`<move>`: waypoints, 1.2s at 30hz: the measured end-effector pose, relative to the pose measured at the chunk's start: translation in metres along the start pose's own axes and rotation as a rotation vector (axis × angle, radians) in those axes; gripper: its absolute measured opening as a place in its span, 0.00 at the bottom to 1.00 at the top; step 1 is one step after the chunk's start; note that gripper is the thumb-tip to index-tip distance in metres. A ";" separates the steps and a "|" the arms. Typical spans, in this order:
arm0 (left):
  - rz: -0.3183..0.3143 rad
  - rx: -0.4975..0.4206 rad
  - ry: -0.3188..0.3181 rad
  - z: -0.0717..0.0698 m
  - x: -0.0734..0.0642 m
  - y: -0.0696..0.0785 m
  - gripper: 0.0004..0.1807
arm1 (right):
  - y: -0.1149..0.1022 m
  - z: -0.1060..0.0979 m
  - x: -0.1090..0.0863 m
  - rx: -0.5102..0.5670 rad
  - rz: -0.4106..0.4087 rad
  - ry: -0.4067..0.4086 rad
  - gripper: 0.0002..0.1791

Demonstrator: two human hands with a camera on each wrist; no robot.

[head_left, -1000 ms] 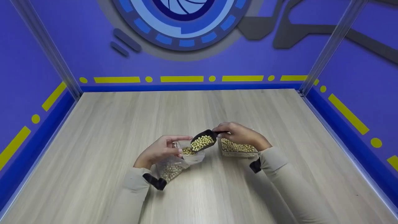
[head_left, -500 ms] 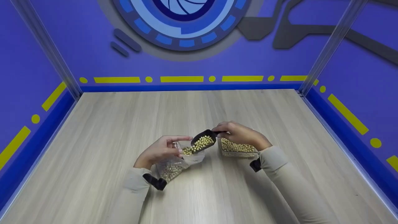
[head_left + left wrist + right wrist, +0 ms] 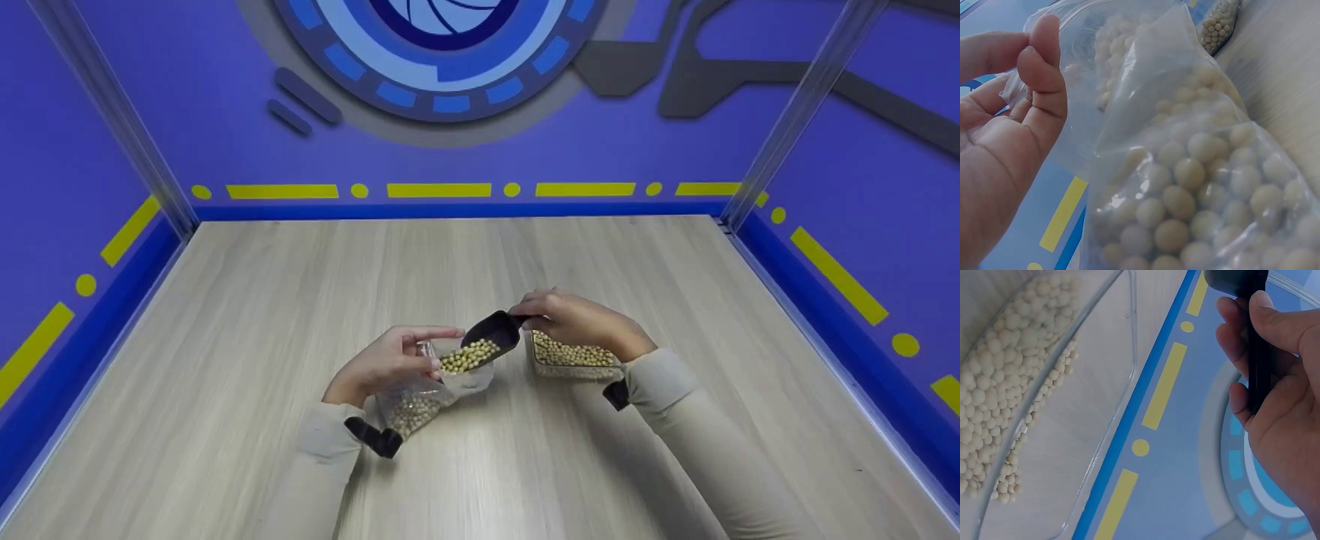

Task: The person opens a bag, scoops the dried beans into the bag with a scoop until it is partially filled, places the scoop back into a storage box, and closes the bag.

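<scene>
My left hand (image 3: 381, 365) grips the mouth of a clear plastic bag (image 3: 411, 411), its index finger stretched toward the scoop. Round pale yellow soybeans (image 3: 1179, 202) fill the lower part of the bag in the left wrist view. Something clear and rounded shows inside the bag's mouth; its kind is unclear. Above that mouth, a black scoop (image 3: 501, 328) tilts down to the left, with beans spilling from its lip. The right hand (image 3: 581, 324) holds the scoop by its handle (image 3: 1259, 363), thumb along it in the right wrist view.
Under the right hand stands a clear rectangular container (image 3: 574, 373), partly filled with soybeans (image 3: 994, 399). Both rest on a pale wood-grain table (image 3: 360, 277). Blue panels (image 3: 450, 165) with yellow marks enclose its back and sides.
The scoop has tipped further, and its beans have slid toward the lip and into the bag's mouth. Its upper part is now bare. The right hand has risen slightly; the left hand stays put.
</scene>
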State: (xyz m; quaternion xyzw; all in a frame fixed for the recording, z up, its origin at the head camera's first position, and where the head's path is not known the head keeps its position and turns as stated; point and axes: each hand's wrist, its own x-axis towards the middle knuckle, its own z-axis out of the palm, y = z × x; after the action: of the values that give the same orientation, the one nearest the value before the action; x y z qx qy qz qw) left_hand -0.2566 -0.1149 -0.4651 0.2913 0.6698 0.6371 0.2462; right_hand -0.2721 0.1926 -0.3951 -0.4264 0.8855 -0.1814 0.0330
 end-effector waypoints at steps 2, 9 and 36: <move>0.004 0.001 -0.003 0.000 0.000 0.000 0.30 | 0.000 -0.001 0.000 -0.007 -0.004 0.001 0.16; -0.004 -0.019 0.005 0.000 0.000 0.000 0.30 | 0.000 -0.003 0.000 -0.016 -0.028 0.013 0.16; -0.043 -0.013 0.026 -0.001 -0.001 0.000 0.31 | 0.032 -0.003 -0.032 0.089 0.072 0.101 0.17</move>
State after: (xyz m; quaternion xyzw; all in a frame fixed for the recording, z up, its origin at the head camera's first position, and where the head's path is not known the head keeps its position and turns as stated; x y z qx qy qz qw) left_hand -0.2566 -0.1170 -0.4655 0.2670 0.6748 0.6399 0.2530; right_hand -0.2764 0.2364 -0.4065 -0.3828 0.8918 -0.2407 0.0139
